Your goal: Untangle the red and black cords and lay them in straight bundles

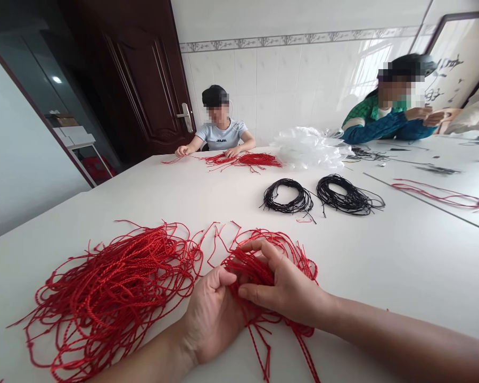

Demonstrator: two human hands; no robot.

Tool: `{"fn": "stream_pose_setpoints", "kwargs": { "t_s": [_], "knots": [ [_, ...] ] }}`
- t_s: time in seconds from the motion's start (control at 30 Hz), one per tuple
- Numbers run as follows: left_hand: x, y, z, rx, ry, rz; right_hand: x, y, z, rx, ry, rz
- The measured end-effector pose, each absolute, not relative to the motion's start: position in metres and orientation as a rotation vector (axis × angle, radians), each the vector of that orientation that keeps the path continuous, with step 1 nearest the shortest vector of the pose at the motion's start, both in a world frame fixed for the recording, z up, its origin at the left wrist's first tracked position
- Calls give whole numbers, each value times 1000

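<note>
Red braided cords [253,268] are pinched between the left hand [213,319] and right hand [283,284] on the white tabletop [363,266], and could be snarled into the adjacent red heap [112,292] by a careless pull on their loose strands.

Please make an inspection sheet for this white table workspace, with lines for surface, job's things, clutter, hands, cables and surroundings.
surface: long white table.
job's things: large tangled bunch of thin braided red cord; smaller bunch of red cord; two coils of black cord.
clutter: crumpled clear plastic bag.
hands: left hand and right hand both in the smaller red bunch.
cables: nothing seen.
surroundings: white tiled wall; dark wooden door; seated person in grey T-shirt; seated person in green-and-blue jacket.
</note>
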State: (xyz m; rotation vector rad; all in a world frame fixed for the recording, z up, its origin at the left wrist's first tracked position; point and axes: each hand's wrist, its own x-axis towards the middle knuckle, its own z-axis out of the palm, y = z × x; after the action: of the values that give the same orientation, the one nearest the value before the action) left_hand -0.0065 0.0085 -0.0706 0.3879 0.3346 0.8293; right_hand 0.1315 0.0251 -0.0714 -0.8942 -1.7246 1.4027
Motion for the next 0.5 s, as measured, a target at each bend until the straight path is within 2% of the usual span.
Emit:
{"fn": "stream_pose_setpoints", "kwargs": {
  "t_s": [0.13, 0.33, 0.43, 0.5],
  "knots": [
    [-6, 8, -71, 388, 334, 839, 131, 25, -71, -945, -1759, 1331],
    [-4, 4, -66, 402, 355, 927, 132, 26, -64, -851, -1369, 1641],
    [0, 2, -64, 383, 483, 894, 129, 23, -65, -814, -1507, 1555],
    [3, 0, -65, 379, 592, 868, 127, 20, -67, -840, -1716, 1370]
  ]
}}
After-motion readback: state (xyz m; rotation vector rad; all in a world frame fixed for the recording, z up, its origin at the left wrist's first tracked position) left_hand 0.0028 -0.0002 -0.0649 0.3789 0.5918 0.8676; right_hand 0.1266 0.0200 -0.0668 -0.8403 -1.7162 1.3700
